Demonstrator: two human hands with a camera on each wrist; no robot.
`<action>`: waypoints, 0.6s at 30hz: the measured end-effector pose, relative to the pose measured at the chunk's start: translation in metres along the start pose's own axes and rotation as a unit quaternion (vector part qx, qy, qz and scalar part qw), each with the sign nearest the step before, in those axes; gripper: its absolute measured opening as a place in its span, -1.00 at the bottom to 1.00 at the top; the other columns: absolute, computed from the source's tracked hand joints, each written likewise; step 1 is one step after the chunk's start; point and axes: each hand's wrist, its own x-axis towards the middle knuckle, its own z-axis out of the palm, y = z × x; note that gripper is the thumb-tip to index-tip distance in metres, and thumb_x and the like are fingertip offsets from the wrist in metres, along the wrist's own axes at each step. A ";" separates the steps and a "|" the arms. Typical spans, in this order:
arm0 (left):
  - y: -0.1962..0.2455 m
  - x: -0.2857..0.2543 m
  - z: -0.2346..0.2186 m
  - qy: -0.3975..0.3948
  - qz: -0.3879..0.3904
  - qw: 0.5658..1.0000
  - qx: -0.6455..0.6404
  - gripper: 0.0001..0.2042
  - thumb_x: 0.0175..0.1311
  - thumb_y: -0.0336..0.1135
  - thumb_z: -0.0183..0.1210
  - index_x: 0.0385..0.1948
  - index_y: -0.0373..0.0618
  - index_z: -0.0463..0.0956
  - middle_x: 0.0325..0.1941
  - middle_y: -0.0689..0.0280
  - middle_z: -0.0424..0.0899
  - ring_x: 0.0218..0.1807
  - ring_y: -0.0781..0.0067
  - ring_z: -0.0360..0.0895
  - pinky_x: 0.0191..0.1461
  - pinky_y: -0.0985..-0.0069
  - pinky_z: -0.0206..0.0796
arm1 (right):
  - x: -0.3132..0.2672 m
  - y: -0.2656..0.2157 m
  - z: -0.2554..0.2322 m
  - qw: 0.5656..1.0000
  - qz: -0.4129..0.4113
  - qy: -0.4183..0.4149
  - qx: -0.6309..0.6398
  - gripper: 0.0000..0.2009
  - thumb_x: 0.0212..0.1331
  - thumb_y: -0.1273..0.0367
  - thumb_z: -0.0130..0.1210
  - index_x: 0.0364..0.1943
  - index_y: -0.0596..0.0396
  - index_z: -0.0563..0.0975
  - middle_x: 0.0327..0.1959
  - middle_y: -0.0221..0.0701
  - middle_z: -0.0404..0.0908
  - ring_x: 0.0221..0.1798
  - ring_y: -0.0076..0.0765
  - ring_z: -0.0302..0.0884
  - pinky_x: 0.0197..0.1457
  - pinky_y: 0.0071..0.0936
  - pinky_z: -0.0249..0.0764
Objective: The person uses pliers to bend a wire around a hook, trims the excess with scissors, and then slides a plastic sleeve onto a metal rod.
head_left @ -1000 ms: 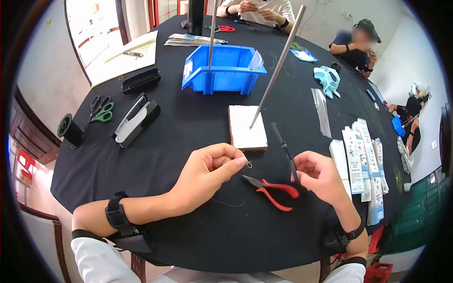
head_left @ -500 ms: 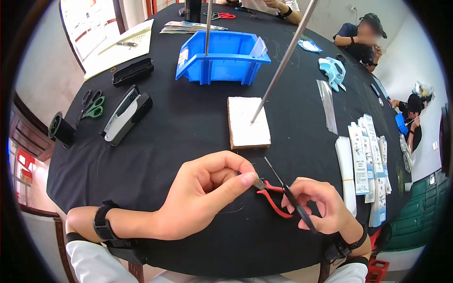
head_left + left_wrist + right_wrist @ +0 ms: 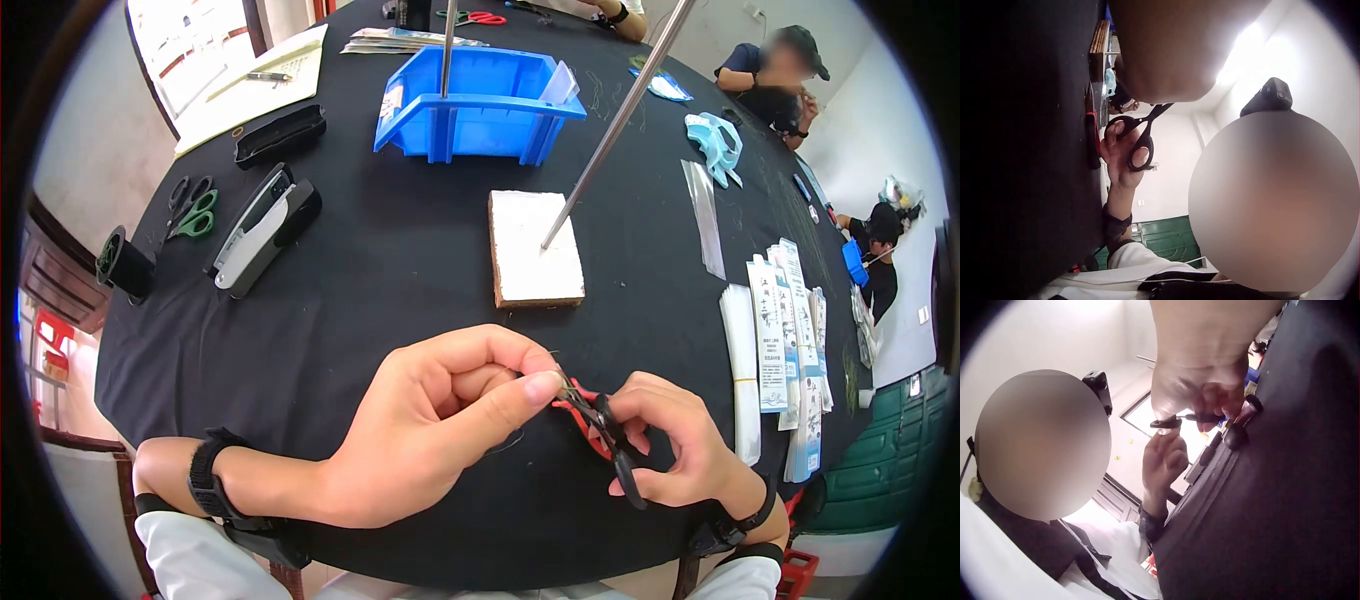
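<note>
At the front of the table my left hand (image 3: 430, 420) pinches a thin thread (image 3: 556, 353) between thumb and forefinger; most of it is hidden by the fingertips. My right hand (image 3: 680, 440) holds black scissors (image 3: 626, 478), with thumb and fingers through the handle loops, as the left wrist view also shows of the scissors (image 3: 1141, 156). The blades reach right to the left fingertips and overlap the thread there. Beneath the scissors lie red-handled pliers (image 3: 583, 428), partly covered. A loose thread (image 3: 508, 444) lies on the black cloth by the left hand.
Ahead stands a white-topped block (image 3: 530, 280) with a tall metal rod (image 3: 610, 145); behind it, a blue bin (image 3: 480, 135). Left are a stapler (image 3: 262, 235), green-handled scissors (image 3: 195, 215) and a thread spool (image 3: 125, 265). Printed packets (image 3: 770, 340) lie right. Other people sit around the table.
The right hand has turned the scissors and brought their blades leftward to the left fingertips, over the pliers. The left hand has moved slightly right, still pinching the thread.
</note>
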 end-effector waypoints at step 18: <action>0.003 -0.002 0.003 0.015 -0.036 0.999 0.004 -0.90 0.31 -0.41 0.03 -0.25 -0.24 0.40 -0.60 0.51 0.36 -0.67 0.84 0.05 -0.63 0.75 -0.16 | 0.003 -0.004 0.008 0.988 -0.045 0.038 -0.142 -0.54 -0.18 0.28 0.32 -0.21 0.27 0.42 -0.34 -0.23 0.48 -0.37 -0.13 0.38 -0.33 -0.37 0.37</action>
